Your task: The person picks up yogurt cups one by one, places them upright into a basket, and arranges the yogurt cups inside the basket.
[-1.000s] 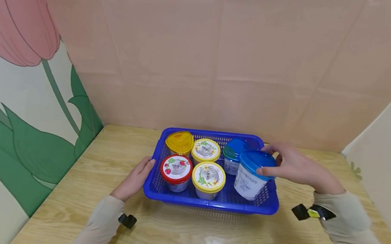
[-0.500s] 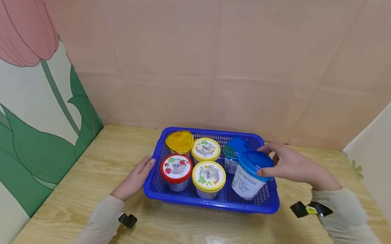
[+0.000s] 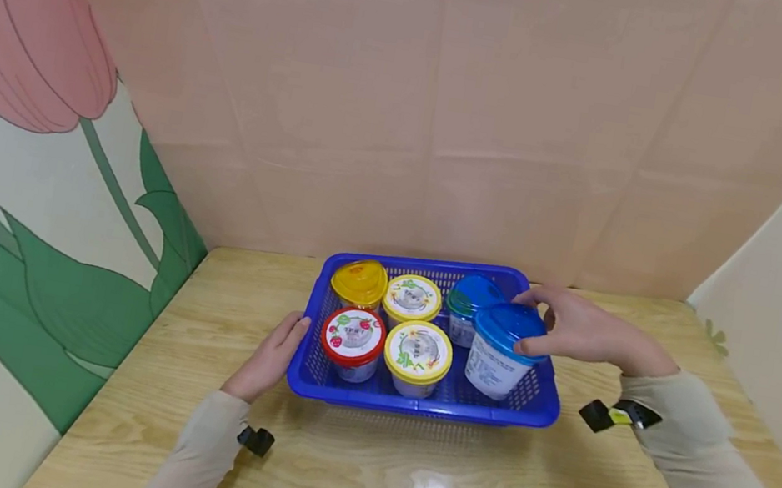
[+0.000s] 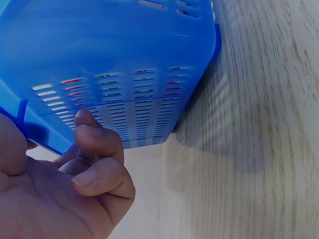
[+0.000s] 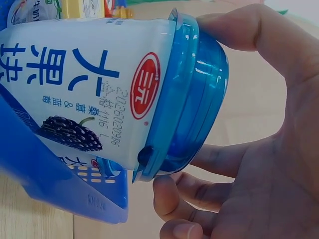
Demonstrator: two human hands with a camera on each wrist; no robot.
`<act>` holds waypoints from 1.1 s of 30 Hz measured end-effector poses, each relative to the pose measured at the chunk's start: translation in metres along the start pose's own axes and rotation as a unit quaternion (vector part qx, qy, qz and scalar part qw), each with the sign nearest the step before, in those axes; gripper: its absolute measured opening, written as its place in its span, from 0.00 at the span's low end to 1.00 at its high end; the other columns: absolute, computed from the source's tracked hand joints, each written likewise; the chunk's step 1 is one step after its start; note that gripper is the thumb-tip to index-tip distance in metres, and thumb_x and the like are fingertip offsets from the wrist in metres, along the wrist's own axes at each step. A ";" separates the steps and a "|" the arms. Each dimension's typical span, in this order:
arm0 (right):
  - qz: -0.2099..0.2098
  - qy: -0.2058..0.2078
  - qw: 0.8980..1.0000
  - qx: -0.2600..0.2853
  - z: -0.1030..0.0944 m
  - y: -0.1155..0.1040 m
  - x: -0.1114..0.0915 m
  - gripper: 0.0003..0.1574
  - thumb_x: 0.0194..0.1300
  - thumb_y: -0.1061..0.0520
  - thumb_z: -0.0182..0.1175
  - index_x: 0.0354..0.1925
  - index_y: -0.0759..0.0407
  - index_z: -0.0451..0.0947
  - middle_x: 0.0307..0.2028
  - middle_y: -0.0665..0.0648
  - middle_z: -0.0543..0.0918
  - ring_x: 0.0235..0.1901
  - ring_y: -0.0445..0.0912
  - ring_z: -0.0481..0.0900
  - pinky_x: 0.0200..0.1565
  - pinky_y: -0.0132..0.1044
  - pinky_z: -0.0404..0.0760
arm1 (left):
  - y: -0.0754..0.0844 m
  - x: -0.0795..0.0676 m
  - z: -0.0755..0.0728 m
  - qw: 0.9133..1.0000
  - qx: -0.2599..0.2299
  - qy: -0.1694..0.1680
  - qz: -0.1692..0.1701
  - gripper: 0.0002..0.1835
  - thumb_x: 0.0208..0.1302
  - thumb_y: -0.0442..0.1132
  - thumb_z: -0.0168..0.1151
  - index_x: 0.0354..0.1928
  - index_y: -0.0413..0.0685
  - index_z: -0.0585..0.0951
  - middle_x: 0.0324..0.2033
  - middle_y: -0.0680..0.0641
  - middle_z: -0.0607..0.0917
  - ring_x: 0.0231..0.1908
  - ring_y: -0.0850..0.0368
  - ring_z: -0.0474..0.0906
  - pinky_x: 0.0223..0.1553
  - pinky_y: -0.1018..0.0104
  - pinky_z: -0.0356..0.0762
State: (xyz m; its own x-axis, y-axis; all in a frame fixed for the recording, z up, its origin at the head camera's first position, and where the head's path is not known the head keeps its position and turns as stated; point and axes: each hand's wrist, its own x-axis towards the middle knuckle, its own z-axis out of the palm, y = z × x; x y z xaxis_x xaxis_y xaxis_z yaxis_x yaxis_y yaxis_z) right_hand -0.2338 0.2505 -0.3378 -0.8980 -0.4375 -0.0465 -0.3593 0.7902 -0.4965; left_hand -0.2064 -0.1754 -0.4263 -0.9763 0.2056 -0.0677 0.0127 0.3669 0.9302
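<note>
My right hand (image 3: 579, 329) pinches the blue lid of a white yogurt cup (image 3: 494, 367), thumb on one side and fingers on the other. The cup tilts a little inside the right end of the blue plastic basket (image 3: 368, 400). Blackberry and Chinese lettering show on its side in the right wrist view. With its thumb over the rim, my left hand (image 3: 273, 353) holds the basket's left end; its fingers (image 4: 102, 142) curl below the rim by the slotted wall. Behind the held cup stands another blue-lidded cup (image 3: 472, 294), partly hidden.
Also in the basket are a red-lidded cup (image 3: 352, 338), two cups with white and yellow lids, one the front yellow-rimmed cup (image 3: 418, 353), and a cup with a domed yellow lid (image 3: 359, 281). The wooden table (image 3: 342, 473) meets a pink-covered wall (image 3: 411, 112) behind.
My right hand and the blue-lidded cup have shifted slightly left, the cup's tilt changing a little. The left hand keeps its place on the basket.
</note>
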 end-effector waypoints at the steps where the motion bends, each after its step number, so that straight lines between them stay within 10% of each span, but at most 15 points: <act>1: 0.000 -0.001 1.000 -0.002 0.000 0.000 0.000 0.45 0.47 0.38 0.69 0.57 0.60 0.70 0.47 0.58 0.74 0.37 0.50 0.72 0.32 0.37 0.73 | 0.000 0.000 0.000 1.000 0.000 0.000 0.000 0.23 0.76 0.51 0.34 0.62 0.45 0.66 0.49 0.41 0.79 0.47 0.49 0.79 0.49 0.57 0.74; 16: 0.010 -0.032 0.999 -0.008 0.002 -0.001 0.005 0.47 0.47 0.37 0.70 0.58 0.60 0.69 0.51 0.62 0.72 0.42 0.52 0.71 0.39 0.41 0.74 | -0.034 0.018 0.002 1.000 -0.006 0.020 0.003 0.25 0.72 0.60 0.35 0.61 0.55 0.68 0.48 0.44 0.80 0.44 0.53 0.79 0.48 0.58 0.75; 27: 0.006 -0.041 0.999 -0.001 0.007 0.003 0.007 0.48 0.47 0.36 0.69 0.58 0.60 0.68 0.55 0.65 0.70 0.48 0.55 0.72 0.46 0.50 0.76 | -0.008 0.004 0.000 1.000 -0.013 0.004 0.006 0.23 0.76 0.50 0.35 0.62 0.45 0.67 0.47 0.40 0.80 0.45 0.48 0.79 0.47 0.59 0.75; 33: 0.002 -0.045 0.999 -0.011 0.009 0.002 0.009 0.48 0.46 0.35 0.69 0.58 0.59 0.68 0.55 0.66 0.69 0.50 0.57 0.72 0.47 0.54 0.76 | -0.027 0.014 0.002 1.000 -0.010 0.020 0.006 0.22 0.73 0.57 0.36 0.59 0.55 0.68 0.46 0.44 0.80 0.43 0.53 0.80 0.46 0.60 0.75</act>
State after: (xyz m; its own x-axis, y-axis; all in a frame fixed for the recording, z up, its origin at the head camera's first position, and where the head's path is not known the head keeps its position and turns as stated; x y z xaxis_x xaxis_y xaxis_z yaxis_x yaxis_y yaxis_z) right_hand -0.2399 0.2446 -0.3474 -0.8737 -0.4696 -0.1270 -0.3611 0.8009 -0.4777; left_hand -0.2196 -0.1812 -0.4533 -0.9840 0.1729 -0.0419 0.0209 0.3463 0.9379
